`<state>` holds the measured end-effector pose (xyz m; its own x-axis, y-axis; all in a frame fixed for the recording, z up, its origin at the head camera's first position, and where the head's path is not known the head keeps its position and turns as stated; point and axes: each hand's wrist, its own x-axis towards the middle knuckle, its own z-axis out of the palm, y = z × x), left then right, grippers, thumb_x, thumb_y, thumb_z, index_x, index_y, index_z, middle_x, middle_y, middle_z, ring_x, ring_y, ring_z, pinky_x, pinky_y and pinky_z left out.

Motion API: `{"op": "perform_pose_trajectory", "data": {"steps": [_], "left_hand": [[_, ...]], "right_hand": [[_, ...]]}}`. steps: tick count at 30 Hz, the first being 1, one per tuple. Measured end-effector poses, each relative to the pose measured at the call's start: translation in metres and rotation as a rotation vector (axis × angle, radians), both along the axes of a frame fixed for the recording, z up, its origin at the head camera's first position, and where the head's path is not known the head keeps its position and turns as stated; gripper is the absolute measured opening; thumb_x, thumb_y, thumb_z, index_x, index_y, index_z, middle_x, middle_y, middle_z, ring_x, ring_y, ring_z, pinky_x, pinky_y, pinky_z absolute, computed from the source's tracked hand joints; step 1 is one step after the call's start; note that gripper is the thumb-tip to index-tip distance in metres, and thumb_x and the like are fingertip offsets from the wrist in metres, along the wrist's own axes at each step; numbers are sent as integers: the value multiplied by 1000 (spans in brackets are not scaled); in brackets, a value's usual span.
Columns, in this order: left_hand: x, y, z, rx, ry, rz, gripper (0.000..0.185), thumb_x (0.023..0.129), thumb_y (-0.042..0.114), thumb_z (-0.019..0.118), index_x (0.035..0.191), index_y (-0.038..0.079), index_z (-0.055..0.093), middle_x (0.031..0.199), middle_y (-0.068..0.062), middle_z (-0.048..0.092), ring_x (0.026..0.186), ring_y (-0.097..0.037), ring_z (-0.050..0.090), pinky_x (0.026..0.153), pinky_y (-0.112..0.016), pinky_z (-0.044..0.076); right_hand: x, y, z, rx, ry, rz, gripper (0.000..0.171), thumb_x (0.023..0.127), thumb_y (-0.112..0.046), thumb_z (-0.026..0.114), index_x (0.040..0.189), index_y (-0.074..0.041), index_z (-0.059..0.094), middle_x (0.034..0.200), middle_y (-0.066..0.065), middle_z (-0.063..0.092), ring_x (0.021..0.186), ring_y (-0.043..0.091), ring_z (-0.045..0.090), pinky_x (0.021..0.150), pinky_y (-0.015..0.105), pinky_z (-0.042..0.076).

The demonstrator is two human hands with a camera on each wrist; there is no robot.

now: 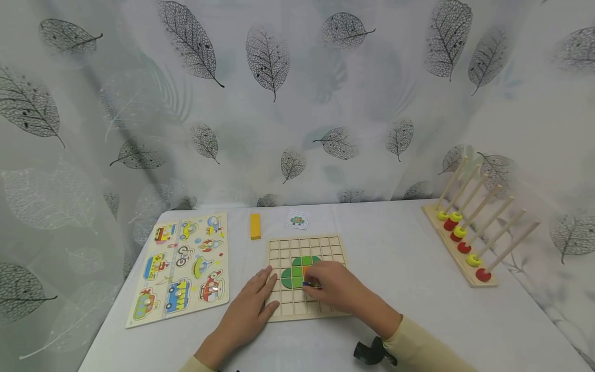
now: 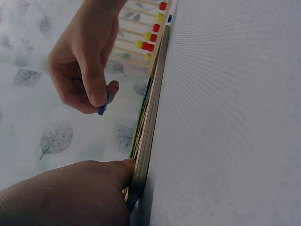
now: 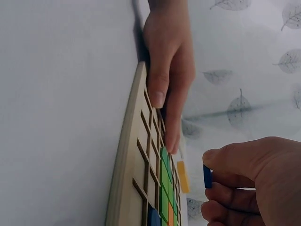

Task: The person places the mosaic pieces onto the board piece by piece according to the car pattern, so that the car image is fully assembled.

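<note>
My right hand (image 1: 337, 287) pinches a small blue tile (image 3: 207, 176) between thumb and fingertips, just above a wooden grid board (image 1: 288, 309). In the right wrist view the tile stands clear of the board's surface. My left hand (image 1: 251, 299) lies with straight fingers on the board's left edge. Green tiles (image 1: 297, 276) sit in the board's middle cells, some with rounded outer corners. Beside them is an orange tile (image 1: 305, 269), partly covered by the right hand in the head view. Another blue tile (image 3: 153, 217) lies in the grid nearer the right wrist camera.
A picture card (image 1: 297, 219) and a yellow block (image 1: 255, 226) lie beyond the board. At left is a vehicle puzzle board (image 1: 190, 268). A rack of pegs (image 1: 469, 268) with red and yellow beads stands at right. A black object (image 1: 372, 352) lies by the right forearm.
</note>
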<state>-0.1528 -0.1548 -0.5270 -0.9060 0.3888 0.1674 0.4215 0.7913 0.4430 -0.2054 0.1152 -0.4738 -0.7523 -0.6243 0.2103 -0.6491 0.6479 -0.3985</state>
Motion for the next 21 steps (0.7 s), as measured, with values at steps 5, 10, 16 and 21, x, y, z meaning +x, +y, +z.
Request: {"op": "perform_pose_trajectory", "data": {"steps": [5,10,16,21], "left_hand": [[-1,0,0,-10,3,-2,65,109,33,67,163,4,48,174,-12,35,160,-32,32,128,-52,32],[-1,-1,-1,-9,7,-7,65,109,34,67,163,3,48,174,-12,35,160,-33,32,128,-53,32],[-1,-1,-1,2,19,-14,65,109,33,67,163,3,48,174,-14,36,160,-34,33,127,-53,33],[-1,-1,-1,8,31,-22,65,108,32,68,163,2,48,173,-16,37,159,-36,34,127,-54,33]], "right_hand": [[0,-9,-6,6,7,-1,17,95,-24,87,90,-21,72,79,-16,57,72,4,50,63,22,48],[0,-16,-11,28,-15,-6,15,95,-25,87,91,-19,74,77,-16,57,71,4,49,64,22,48],[1,-24,-15,90,6,10,16,94,-27,86,87,-20,73,76,-16,58,70,4,51,65,25,49],[2,-28,-18,142,73,25,17,93,-30,86,86,-22,73,76,-16,60,69,2,51,62,23,49]]}}
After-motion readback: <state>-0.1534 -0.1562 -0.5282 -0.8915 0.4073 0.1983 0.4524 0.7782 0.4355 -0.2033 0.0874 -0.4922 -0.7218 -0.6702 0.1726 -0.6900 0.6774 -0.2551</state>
